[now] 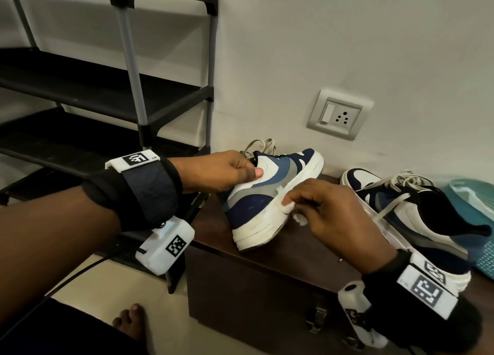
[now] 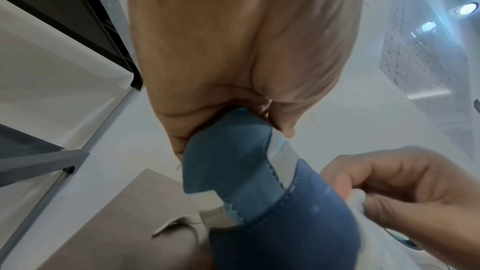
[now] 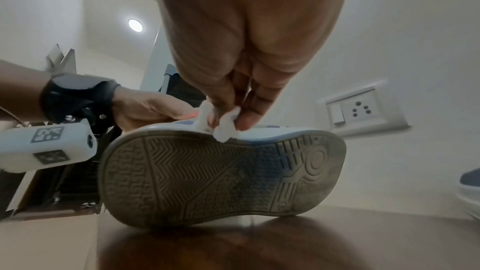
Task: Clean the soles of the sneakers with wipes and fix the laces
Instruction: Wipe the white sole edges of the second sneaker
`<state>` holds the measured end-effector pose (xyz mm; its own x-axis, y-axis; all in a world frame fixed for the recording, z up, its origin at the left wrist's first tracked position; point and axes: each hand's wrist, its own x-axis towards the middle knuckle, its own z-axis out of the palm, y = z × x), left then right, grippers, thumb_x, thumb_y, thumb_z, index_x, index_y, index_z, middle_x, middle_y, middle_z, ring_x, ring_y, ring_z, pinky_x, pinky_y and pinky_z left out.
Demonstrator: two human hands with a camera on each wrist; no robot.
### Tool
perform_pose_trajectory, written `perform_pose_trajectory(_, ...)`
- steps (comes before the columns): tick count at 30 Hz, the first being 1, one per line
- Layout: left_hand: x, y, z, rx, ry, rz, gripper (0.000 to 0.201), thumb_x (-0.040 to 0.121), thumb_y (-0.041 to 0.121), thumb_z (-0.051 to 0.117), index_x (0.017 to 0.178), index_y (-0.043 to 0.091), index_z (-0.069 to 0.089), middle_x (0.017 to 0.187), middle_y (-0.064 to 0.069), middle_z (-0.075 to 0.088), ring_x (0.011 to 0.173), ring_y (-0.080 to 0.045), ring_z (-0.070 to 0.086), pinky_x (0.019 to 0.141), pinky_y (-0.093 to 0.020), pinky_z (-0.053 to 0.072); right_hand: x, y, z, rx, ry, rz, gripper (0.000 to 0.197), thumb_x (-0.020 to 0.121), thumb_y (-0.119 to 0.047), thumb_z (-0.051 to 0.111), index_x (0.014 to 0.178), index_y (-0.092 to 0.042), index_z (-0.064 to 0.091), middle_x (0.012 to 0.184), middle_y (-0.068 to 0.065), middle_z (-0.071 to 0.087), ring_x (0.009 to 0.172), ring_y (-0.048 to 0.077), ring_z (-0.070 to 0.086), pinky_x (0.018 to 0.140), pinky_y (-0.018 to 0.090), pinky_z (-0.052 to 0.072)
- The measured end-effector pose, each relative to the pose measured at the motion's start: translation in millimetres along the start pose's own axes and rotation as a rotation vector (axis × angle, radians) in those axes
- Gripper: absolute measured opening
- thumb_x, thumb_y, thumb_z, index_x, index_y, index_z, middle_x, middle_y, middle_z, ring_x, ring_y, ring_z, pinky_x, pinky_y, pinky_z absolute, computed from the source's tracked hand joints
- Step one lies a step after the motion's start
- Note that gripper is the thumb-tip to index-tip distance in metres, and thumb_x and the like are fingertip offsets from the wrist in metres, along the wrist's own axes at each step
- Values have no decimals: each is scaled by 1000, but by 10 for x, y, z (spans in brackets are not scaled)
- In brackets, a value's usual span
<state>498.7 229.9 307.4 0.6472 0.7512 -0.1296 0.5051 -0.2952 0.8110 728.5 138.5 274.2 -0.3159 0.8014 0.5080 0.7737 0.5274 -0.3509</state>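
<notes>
Cream wall (image 1: 294, 47) behind, switch-and-socket plate (image 1: 339, 114) above the right hand; black shelf rack (image 1: 107, 93) left of the left hand. Dark wooden cabinet top (image 1: 267, 258) under both hands. Left hand (image 1: 222, 171) gripping collar of tilted blue-white sneaker (image 1: 267, 191). Right hand (image 1: 328, 210) pinching white wipe (image 1: 290, 207) against its sole edge. Second sneaker (image 1: 406, 207) beyond right hand. No brand legible; wrist tags patterned only.
</notes>
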Motion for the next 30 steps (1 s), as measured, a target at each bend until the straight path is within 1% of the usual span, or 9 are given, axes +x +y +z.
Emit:
perform_pose_trajectory(3,-12,-4,-11,-4,-20,1,43,106,35,45,98,0,69,96,-19,74,80,-21,66,83,-41,56,-97,-219,60,77,-80,-130,29,84,3,68,99,-20,75,102,-8,69,99,8,64,87,27,52)
perform_pose_trajectory(6,-18,6,5,-8,-10,9,43,107,35,45,97,-1,68,98,-20,73,81,-24,66,82,-40,55,-180,-429,149,-8,-311,-324,32,84,-2,71,107,-25,72,112,-10,64,107,7,54,90,15,42)
perform_pose_trajectory(7,-17,14,10,-2,-12,13,44,107,35,46,98,-2,68,98,-21,74,80,-23,66,82,-39,55,-177,-415,149,-25,-313,-345,33,84,-3,69,108,-25,73,112,-9,63,106,8,54,89,14,41)
perform_pose_trajectory(10,-21,-5,-8,1,-7,13,45,105,36,47,101,-4,69,99,-22,74,82,-27,69,87,-43,57,-130,-175,76,1,-107,-245,32,80,0,60,101,-19,75,106,-5,67,100,14,62,85,23,49)
perform_pose_trajectory(13,-32,-43,-27,4,-12,-2,53,104,40,46,109,-8,66,109,-29,70,94,-44,67,99,-59,52,-24,152,12,-107,-15,-42,31,77,5,72,93,-21,77,95,-6,71,91,19,67,80,31,53)
perform_pose_trajectory(16,-21,-56,-25,8,-12,5,53,104,39,46,103,-10,65,101,-27,71,84,-31,62,94,-53,53,113,409,-78,-144,41,153,29,79,4,71,90,-22,80,92,-5,72,86,17,69,80,33,55)
perform_pose_trajectory(19,-17,-43,-19,6,-9,11,53,105,38,45,103,-11,65,100,-26,71,84,-28,62,92,-49,54,192,371,-78,-24,150,232,26,80,1,71,92,-20,80,92,-6,71,84,8,67,82,33,56)
perform_pose_trajectory(26,-50,-73,-53,29,2,-16,55,105,40,45,102,-12,64,100,-30,69,85,-40,64,91,-52,55,42,-256,130,201,30,61,24,86,-1,72,97,-20,80,99,-11,73,94,2,67,85,13,51)
perform_pose_trajectory(30,-25,-70,-37,49,13,-10,50,105,39,45,89,-4,64,83,-22,65,73,-26,57,77,-41,50,159,-23,119,70,83,64,22,85,-3,75,94,-22,81,93,-10,72,88,3,66,81,15,52)
